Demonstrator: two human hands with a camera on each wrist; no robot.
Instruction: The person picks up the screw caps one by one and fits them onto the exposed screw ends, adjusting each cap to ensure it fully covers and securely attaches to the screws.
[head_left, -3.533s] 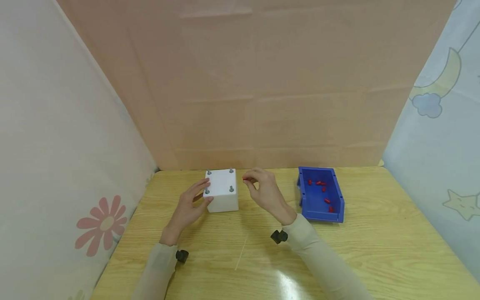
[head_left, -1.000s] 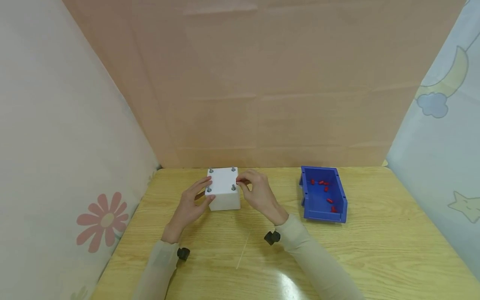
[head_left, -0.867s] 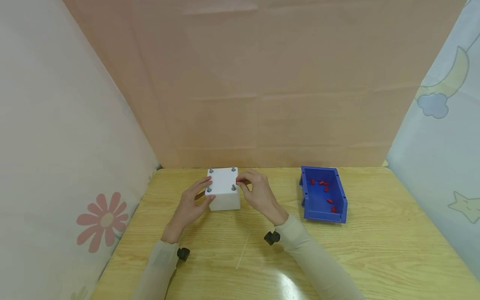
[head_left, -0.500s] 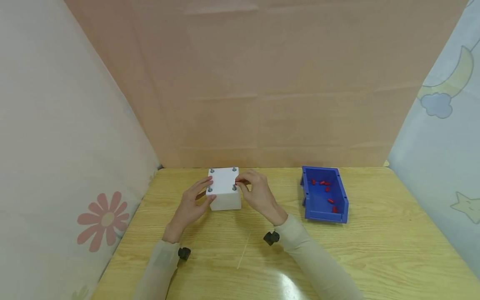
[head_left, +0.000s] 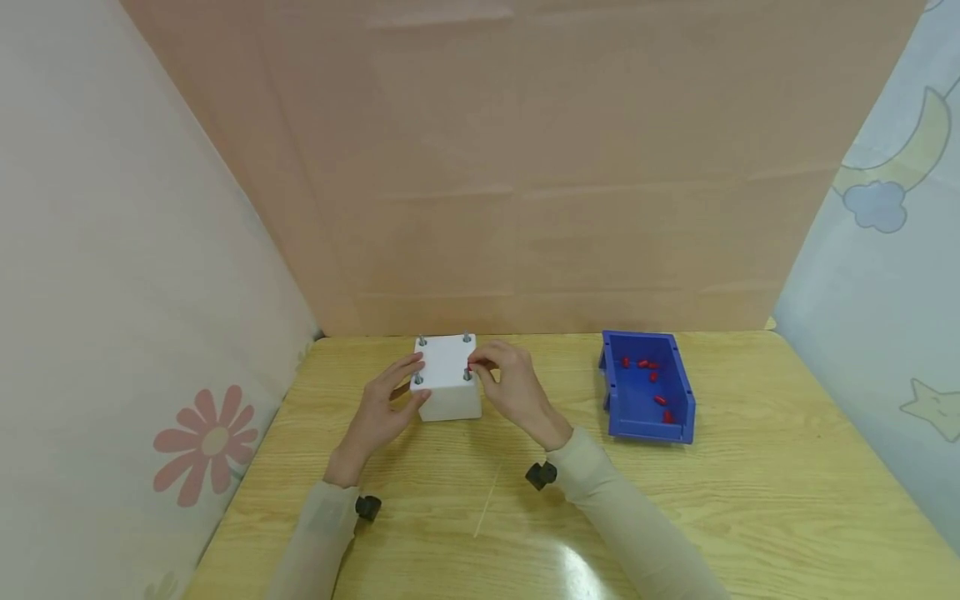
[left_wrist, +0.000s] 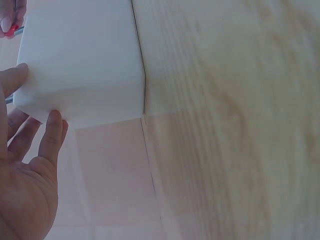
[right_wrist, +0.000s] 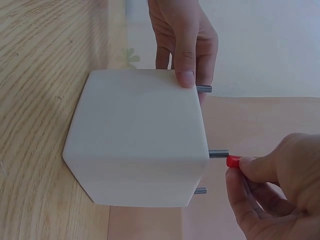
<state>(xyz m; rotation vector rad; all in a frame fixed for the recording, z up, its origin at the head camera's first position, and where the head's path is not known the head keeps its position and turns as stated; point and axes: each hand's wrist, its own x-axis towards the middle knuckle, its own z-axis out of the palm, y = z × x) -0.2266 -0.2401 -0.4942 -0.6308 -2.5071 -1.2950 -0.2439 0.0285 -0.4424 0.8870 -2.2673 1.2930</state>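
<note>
A white block (head_left: 444, 364) stands on the table with threaded metal studs sticking up at its top corners. My left hand (head_left: 381, 412) grips its left side, thumb at the front and fingers at the top edge. In the right wrist view that thumb lies close beside one stud (right_wrist: 204, 89). Between thumb and index finger my right hand (head_left: 514, 387) pinches a small red cap (right_wrist: 233, 161). The cap sits right at the tip of the near right stud (right_wrist: 218, 153), whose thread shows bare below it. The left wrist view also shows the red cap (left_wrist: 12, 31) against a stud.
To the right of the block is a blue bin (head_left: 647, 429) with several red caps (head_left: 660, 400) lying in it. A thin pale strip (head_left: 486, 502) lies on the wooden table (head_left: 780, 483) in front. A brown paper backdrop (head_left: 510, 208) rises behind the table.
My right hand has come left to the block, bringing the red cap from beside it to the near right stud's tip. My left hand keeps its hold on the block.
</note>
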